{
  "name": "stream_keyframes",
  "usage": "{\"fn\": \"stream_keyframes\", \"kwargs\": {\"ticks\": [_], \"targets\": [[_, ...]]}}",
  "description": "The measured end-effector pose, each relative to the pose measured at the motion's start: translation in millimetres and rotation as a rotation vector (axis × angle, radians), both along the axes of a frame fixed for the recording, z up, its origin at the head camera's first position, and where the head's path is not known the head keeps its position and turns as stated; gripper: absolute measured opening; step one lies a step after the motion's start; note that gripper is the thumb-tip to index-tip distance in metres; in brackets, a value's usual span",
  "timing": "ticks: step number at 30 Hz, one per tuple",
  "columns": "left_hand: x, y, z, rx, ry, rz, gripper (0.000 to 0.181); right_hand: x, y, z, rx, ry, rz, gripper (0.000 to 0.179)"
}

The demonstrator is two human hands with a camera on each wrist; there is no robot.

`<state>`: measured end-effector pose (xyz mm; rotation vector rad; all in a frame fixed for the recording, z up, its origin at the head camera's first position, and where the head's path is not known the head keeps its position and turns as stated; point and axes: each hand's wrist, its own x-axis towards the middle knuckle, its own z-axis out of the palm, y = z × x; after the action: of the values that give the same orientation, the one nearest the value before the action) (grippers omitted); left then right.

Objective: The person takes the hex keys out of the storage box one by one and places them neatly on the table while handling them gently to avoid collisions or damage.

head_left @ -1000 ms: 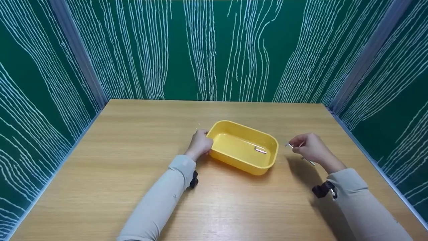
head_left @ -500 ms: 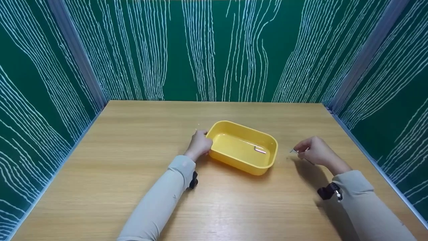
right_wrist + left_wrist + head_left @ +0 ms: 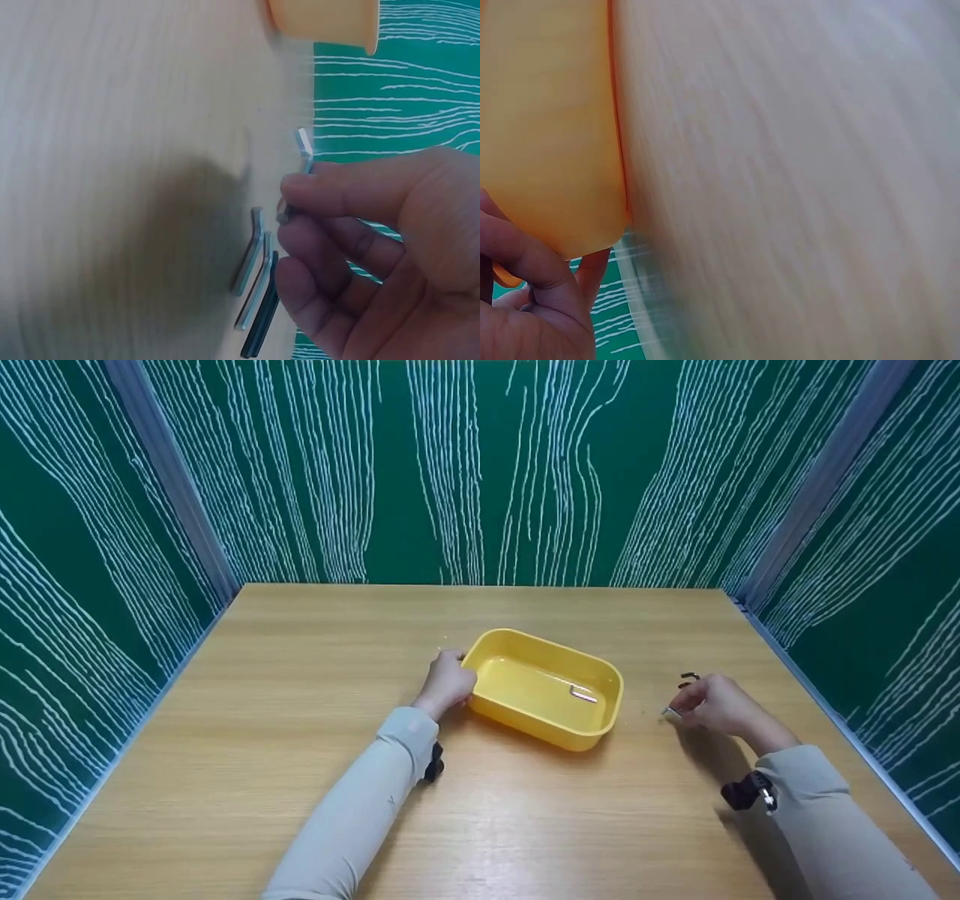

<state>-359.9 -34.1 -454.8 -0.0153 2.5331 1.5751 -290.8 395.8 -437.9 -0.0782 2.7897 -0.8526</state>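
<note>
My left hand (image 3: 448, 684) grips the left end of a yellow plastic bin (image 3: 544, 726). In the left wrist view its fingers (image 3: 536, 259) curl at the bin's corner. Inside the bin, toward the right end, lies one silver hex key (image 3: 583, 695). To the right of the bin, my right hand (image 3: 718, 705) pinches another silver hex key (image 3: 304, 142) between thumb and fingers, its bent end pointing out. Several more hex keys lie beside that hand on the table, some silver (image 3: 248, 255) and some dark (image 3: 262, 315); from the head they are partly hidden behind the hand.
A wooden table (image 3: 337, 660) carries everything. Green walls (image 3: 405, 472) with white wavy lines stand at the back and both sides. Dark wrist cameras (image 3: 742, 793) sit on the cuffs.
My right hand has moved a little right and nearer to me with the hex key in its fingers, uncovering dark hex keys behind it. The left hand and bin have stayed put.
</note>
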Motion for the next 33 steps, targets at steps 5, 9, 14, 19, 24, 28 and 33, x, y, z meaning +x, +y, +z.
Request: {"fn": "stream_keyframes", "kwargs": {"ticks": [5, 9, 14, 19, 24, 28, 33], "targets": [[-0.2, 0.2, 0.8, 0.002, -0.005, 0.003, 0.050, 2.7, 4.3, -2.4, 0.001, -0.036, -0.019, 0.025], [-1.5, -0.1, -0.8, 0.016, -0.003, 0.002, 0.050, 4.8, 5.9, -5.7, 0.009, -0.027, -0.010, 0.021], [-1.4, -0.5, -1.8, 0.026, -0.003, 0.005, 0.051, 7.4, 7.6, -8.2, -0.005, -0.039, -0.016, 0.020], [-0.5, -0.5, -1.9, 0.024, -0.009, 0.009, 0.051, 8.5, 9.2, -12.9, -0.026, -0.058, -0.042, 0.024], [-0.3, -0.5, -2.8, 0.025, -0.009, 0.006, 0.050, 8.5, 9.3, -15.4, -0.024, -0.063, -0.052, 0.024], [-0.6, -0.4, -2.6, 0.025, -0.015, 0.005, 0.051, 8.2, 10.2, -15.6, -0.017, -0.065, -0.050, 0.024], [-0.3, -0.3, -1.4, 0.018, -0.016, 0.006, 0.051, 7.6, 11.6, -15.6, -0.012, -0.079, -0.053, 0.022]]}}
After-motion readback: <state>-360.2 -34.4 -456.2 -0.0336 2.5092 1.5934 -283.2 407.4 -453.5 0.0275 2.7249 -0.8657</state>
